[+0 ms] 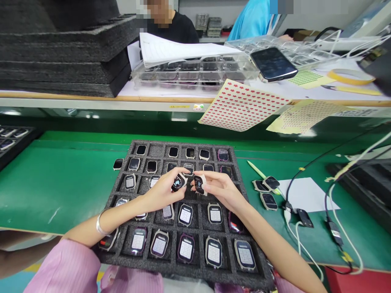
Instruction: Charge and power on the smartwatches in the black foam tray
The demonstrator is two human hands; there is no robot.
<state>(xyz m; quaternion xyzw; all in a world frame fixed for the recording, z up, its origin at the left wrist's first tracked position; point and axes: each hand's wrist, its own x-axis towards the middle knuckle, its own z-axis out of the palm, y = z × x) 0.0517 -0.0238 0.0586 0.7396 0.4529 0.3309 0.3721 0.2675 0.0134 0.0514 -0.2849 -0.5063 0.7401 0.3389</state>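
My left hand (pixel 166 187) grips a smartwatch body (pixel 179 182) without a strap, its dark screen lit with a small pattern. Close beside it, my right hand (pixel 218 186) pinches a second watch body (pixel 200 184) by its pale frame, screen turned to the left. Both are held above a black foam tray (pixel 195 230) divided into square pockets. Many pockets hold watch bodies; those in the nearer rows, such as one purple-framed watch (pixel 186 248), show white lists on their screens. My hands and forearms hide some pockets.
Right of the tray lie several loose watches (pixel 269 201), a green pen (pixel 255 168), white paper (pixel 308 193) and cables (pixel 332 232). One watch (pixel 118 164) rests off the tray's left edge. A shelf (pixel 100 101) behind carries foam stacks (pixel 61 57), clear trays and a phone (pixel 273 64). Two people are beyond.
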